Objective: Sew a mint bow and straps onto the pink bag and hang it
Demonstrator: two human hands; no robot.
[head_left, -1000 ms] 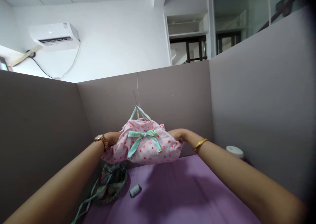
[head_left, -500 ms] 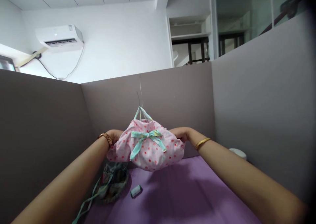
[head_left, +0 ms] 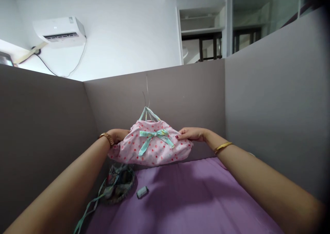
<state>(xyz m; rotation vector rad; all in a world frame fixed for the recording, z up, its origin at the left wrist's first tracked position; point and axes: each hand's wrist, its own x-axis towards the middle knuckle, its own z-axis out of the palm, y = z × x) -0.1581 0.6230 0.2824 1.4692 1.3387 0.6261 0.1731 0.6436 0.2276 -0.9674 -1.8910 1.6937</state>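
Note:
A pink cloth piece (head_left: 157,153) with red dots hangs in front of the back panel by thin mint straps (head_left: 152,114) from a wire (head_left: 147,89). A mint bow (head_left: 154,134) is tied on its front. My right hand (head_left: 192,134) pinches its right side, thumb in front and the other fingers behind the cloth. At its left side my left hand (head_left: 119,135) grips the cloth, with its fingertips hidden behind the folds. The cloth is spread wide between both hands.
Grey panels (head_left: 160,93) surround a surface under a purple cover (head_left: 185,199). At lower left is a basket (head_left: 117,189) of mixed items in clear wrap, with mint ribbons (head_left: 89,208) trailing from it. Beside it lies a small white-and-dark object (head_left: 142,192).
My right hand has shifted to the right, and its thumb now shows on the front of the cloth. The cloth is pulled wider and flatter, and its lower edge sits higher.

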